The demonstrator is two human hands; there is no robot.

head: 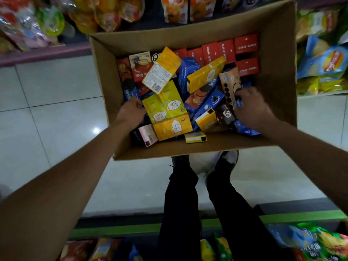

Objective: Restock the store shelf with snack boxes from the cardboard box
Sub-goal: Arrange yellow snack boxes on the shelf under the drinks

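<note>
On tiled floor, cardboard box holds jumbled snack boxes.

Both bare arms outstretched forward and down, left hand and right hand with fingers curled.

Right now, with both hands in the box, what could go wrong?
1. The snack boxes lie in a loose, tilted heap; pulling one out may make others slide or get dented.
2. The right hand is blurred, so its grip cannot be judged; a box might slip.
3. The cardboard box stands right at the feet; a step could knock it.
</note>
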